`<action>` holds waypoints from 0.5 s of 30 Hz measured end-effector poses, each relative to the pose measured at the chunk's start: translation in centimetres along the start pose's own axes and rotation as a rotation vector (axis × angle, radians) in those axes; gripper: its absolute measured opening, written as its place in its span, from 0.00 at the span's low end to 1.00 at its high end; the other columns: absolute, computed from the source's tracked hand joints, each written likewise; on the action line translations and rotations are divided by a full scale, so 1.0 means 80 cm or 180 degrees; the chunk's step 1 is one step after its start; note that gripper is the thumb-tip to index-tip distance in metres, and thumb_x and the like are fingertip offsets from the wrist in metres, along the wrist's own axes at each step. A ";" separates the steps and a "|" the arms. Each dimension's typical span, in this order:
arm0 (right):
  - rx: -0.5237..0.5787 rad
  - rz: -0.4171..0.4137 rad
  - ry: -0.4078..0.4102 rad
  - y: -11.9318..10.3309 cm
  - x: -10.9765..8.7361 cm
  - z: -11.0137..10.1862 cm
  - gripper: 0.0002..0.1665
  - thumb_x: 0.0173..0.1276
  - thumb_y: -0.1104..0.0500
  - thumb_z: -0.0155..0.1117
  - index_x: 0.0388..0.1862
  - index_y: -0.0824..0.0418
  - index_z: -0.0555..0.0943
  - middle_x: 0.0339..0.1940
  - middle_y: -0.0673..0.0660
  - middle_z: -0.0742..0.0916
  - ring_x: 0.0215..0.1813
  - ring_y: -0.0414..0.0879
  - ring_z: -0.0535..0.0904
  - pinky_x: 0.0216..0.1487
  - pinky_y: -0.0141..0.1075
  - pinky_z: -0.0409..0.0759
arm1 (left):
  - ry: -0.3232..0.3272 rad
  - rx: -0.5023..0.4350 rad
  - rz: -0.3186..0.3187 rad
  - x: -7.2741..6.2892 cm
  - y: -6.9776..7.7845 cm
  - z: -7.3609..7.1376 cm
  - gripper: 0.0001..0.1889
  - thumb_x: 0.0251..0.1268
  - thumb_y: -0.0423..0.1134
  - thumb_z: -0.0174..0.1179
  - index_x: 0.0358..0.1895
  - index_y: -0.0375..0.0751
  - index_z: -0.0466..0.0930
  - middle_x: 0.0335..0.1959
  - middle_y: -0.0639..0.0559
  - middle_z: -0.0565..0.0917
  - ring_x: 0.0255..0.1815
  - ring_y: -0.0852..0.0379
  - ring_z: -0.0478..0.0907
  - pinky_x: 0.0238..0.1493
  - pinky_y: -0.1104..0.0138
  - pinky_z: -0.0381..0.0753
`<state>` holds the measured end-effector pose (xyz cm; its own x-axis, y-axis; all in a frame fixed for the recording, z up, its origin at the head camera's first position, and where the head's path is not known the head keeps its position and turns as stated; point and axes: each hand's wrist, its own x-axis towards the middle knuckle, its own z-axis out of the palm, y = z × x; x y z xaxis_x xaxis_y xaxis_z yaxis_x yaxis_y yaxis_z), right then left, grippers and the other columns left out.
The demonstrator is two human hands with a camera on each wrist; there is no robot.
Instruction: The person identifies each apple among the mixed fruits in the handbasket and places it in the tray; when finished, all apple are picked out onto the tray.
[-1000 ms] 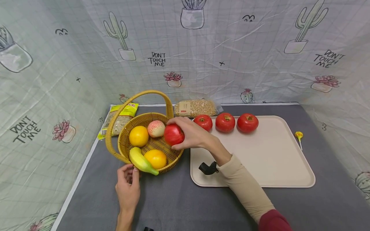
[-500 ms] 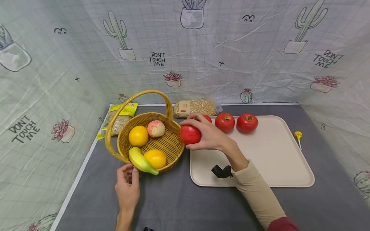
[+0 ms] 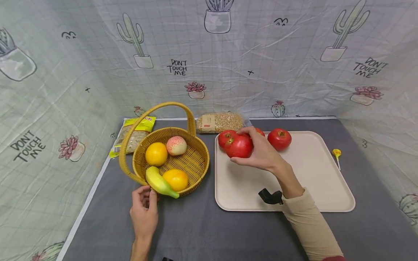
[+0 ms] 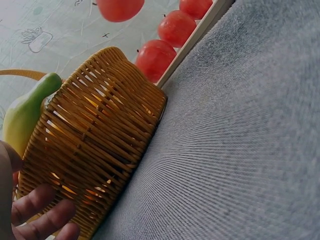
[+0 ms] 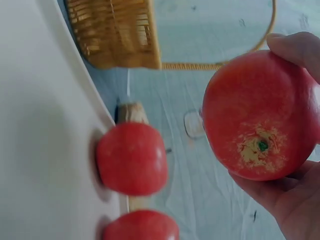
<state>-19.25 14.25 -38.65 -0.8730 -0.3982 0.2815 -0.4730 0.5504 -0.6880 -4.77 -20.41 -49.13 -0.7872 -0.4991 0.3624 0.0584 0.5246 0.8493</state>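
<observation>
My right hand (image 3: pixel 266 154) grips a red apple (image 3: pixel 240 145) above the tray's (image 3: pixel 313 174) back left part. In the right wrist view, a yellowish patch with a green centre shows on the held apple (image 5: pixel 260 115). Three more apples stand along the tray's back edge: left (image 3: pixel 224 138), middle, mostly behind my hand, and right (image 3: pixel 279 139). At the front left of the wicker basket (image 3: pixel 196 170), my left hand (image 3: pixel 145 212) holds the rim beside the handle, fingers against the outer wall (image 4: pixel 95 135). A banana (image 3: pixel 160 182), two orange-coloured fruits (image 3: pixel 156 154) and a peach (image 3: pixel 176 145) lie in it.
A bag of grain (image 3: pixel 222 122) lies behind the tray, and a yellow-topped bag (image 3: pixel 138 132) behind the basket's left side. Right of the tray is a yellow lollipop (image 3: pixel 337 153). The tall basket handle (image 3: pixel 168 104) arches upward. Patterned cloth walls enclose the back and sides.
My right hand has carried the apple from over the basket's right side rightward to above the tray. My left hand and the basket have stayed in place.
</observation>
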 end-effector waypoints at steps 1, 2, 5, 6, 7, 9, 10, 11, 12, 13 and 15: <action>0.0012 0.0034 0.0050 0.003 -0.002 -0.003 0.46 0.49 0.49 0.82 0.63 0.54 0.67 0.62 0.54 0.80 0.61 0.53 0.78 0.55 0.54 0.83 | 0.0000 0.0000 -0.0003 0.000 0.000 0.000 0.11 0.74 0.35 0.56 0.53 0.33 0.74 0.30 0.47 0.83 0.26 0.59 0.81 0.29 0.80 0.75; 0.0036 0.0044 0.0109 0.005 -0.004 -0.006 0.46 0.49 0.49 0.82 0.63 0.55 0.67 0.62 0.55 0.81 0.61 0.53 0.78 0.55 0.54 0.83 | 0.0001 -0.0003 -0.0004 0.000 0.001 0.000 0.11 0.74 0.34 0.56 0.53 0.33 0.74 0.30 0.47 0.83 0.25 0.59 0.81 0.29 0.80 0.75; 0.0091 0.0071 0.0325 0.015 -0.011 -0.015 0.46 0.49 0.52 0.83 0.64 0.55 0.66 0.62 0.56 0.81 0.61 0.54 0.78 0.56 0.55 0.82 | -0.0004 -0.0017 -0.0001 0.000 0.001 0.000 0.11 0.74 0.34 0.56 0.53 0.33 0.74 0.30 0.47 0.83 0.25 0.60 0.81 0.29 0.80 0.76; 0.0120 0.0083 0.0393 0.019 -0.013 -0.018 0.47 0.49 0.54 0.83 0.64 0.56 0.66 0.62 0.57 0.81 0.62 0.55 0.77 0.56 0.56 0.82 | -0.0007 -0.0021 -0.0001 0.000 0.002 0.000 0.11 0.74 0.34 0.56 0.53 0.33 0.74 0.30 0.47 0.83 0.26 0.60 0.81 0.29 0.80 0.76; 0.0144 0.0109 0.0463 0.022 -0.015 -0.021 0.47 0.50 0.55 0.83 0.65 0.56 0.65 0.62 0.58 0.80 0.62 0.55 0.77 0.57 0.57 0.81 | -0.0011 -0.0022 -0.0002 0.000 0.002 0.000 0.11 0.74 0.34 0.56 0.53 0.33 0.74 0.30 0.47 0.83 0.26 0.61 0.81 0.29 0.80 0.76; 0.0169 0.0152 0.0596 0.031 -0.019 -0.027 0.47 0.50 0.57 0.82 0.66 0.57 0.65 0.63 0.59 0.79 0.64 0.56 0.75 0.58 0.58 0.80 | -0.0019 -0.0019 -0.0011 0.000 0.002 0.000 0.11 0.74 0.34 0.56 0.53 0.33 0.74 0.30 0.47 0.83 0.26 0.61 0.81 0.29 0.80 0.76; 0.0178 0.0179 0.0641 0.034 -0.020 -0.031 0.47 0.51 0.57 0.81 0.67 0.58 0.65 0.64 0.60 0.79 0.64 0.57 0.74 0.59 0.59 0.79 | -0.0019 -0.0012 -0.0021 0.000 0.003 0.000 0.11 0.74 0.34 0.56 0.53 0.33 0.74 0.30 0.47 0.83 0.26 0.61 0.81 0.29 0.80 0.76; 0.0188 0.0207 0.0684 0.039 -0.021 -0.034 0.47 0.52 0.58 0.81 0.67 0.59 0.65 0.64 0.60 0.78 0.65 0.57 0.74 0.59 0.60 0.79 | -0.0016 -0.0006 -0.0034 0.000 0.003 0.000 0.11 0.74 0.34 0.56 0.53 0.33 0.74 0.30 0.48 0.83 0.26 0.61 0.81 0.29 0.80 0.76; 0.0198 0.0232 0.0724 0.043 -0.021 -0.038 0.47 0.52 0.59 0.80 0.68 0.59 0.65 0.65 0.60 0.78 0.65 0.58 0.74 0.60 0.60 0.78 | -0.0014 -0.0005 -0.0049 0.000 0.003 0.000 0.11 0.74 0.35 0.56 0.53 0.33 0.74 0.30 0.48 0.82 0.26 0.61 0.81 0.29 0.80 0.76; 0.0188 0.0268 0.0765 0.047 -0.021 -0.041 0.47 0.53 0.59 0.80 0.68 0.60 0.65 0.65 0.60 0.77 0.65 0.57 0.74 0.60 0.59 0.78 | -0.0012 0.0001 -0.0063 -0.001 0.003 0.000 0.11 0.74 0.35 0.56 0.53 0.33 0.74 0.30 0.49 0.82 0.26 0.61 0.81 0.29 0.80 0.76; 0.0154 0.0348 0.0836 0.055 -0.023 -0.049 0.47 0.53 0.60 0.79 0.69 0.61 0.65 0.65 0.60 0.77 0.65 0.56 0.74 0.61 0.58 0.78 | -0.0008 0.0027 -0.0085 -0.001 0.002 0.000 0.11 0.74 0.35 0.56 0.53 0.34 0.74 0.30 0.50 0.82 0.26 0.60 0.81 0.29 0.80 0.75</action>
<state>-20.21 20.25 -39.59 -0.9224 -0.1314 0.3632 -0.3737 0.5416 -0.7530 -4.69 -20.30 -48.99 -0.7900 -0.5112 0.3385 0.0320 0.5169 0.8554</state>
